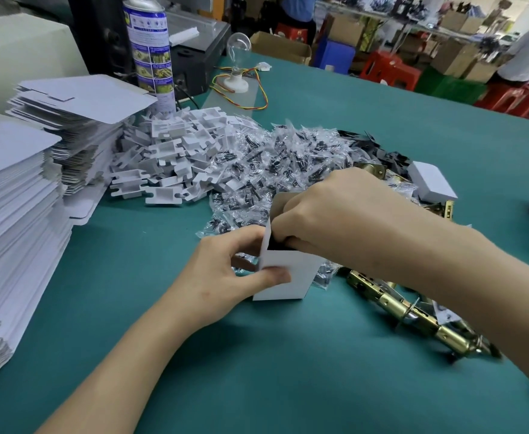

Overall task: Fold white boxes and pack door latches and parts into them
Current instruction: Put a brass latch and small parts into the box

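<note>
Green table (pixel 288 377): L grip (pixel 225 277) pinches white box (pixel 297 285), R grip (pixel 329 214) unclear, can (pixel 150 51) txt illegible.

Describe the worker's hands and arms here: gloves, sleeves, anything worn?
Nothing worn that shows. The left hand and the right hand are bare: no gloves, rings or tape. The left forearm and the right forearm are bare to the frame edge, with no sleeve, watch or wristband in view.

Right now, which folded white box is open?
The upright box gripped by the left hand, with the right hand at its open top; the other box, farther right, lies closed.
</note>
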`<control>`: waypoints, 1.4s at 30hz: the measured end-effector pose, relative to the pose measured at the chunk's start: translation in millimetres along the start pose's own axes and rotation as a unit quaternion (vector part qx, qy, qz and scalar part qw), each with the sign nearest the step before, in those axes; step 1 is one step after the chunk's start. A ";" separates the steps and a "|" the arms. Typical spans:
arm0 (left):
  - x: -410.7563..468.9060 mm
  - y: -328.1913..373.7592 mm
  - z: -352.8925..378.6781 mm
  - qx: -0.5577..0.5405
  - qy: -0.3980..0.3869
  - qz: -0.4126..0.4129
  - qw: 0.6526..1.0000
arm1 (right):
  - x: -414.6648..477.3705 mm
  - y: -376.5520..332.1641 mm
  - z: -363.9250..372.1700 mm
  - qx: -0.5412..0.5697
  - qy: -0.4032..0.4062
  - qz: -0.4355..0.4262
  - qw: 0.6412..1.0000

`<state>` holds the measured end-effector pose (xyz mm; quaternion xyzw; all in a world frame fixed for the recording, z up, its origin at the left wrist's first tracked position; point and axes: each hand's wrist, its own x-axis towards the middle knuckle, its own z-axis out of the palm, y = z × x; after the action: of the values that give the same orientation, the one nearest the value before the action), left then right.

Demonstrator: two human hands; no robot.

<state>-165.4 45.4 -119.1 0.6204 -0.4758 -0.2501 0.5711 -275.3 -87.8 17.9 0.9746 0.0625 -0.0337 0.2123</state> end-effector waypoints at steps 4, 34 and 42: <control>-0.6 -1.2 -0.6 0.005 0.002 -0.003 1.000 | -4.8 3.6 0.3 0.019 0.044 0.011 0.999; -0.7 -3.8 0.4 0.007 0.007 -0.003 1.000 | -33.1 -3.1 17.3 0.239 0.214 0.195 0.927; 0.2 -3.4 1.1 0.005 0.016 -0.011 1.000 | -36.2 -4.6 26.4 0.191 0.295 0.179 0.919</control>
<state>-165.3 44.4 -122.6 0.6323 -0.4609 -0.2440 0.5730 -312.8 -98.6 -4.6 0.9573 -0.0611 0.2826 -0.0032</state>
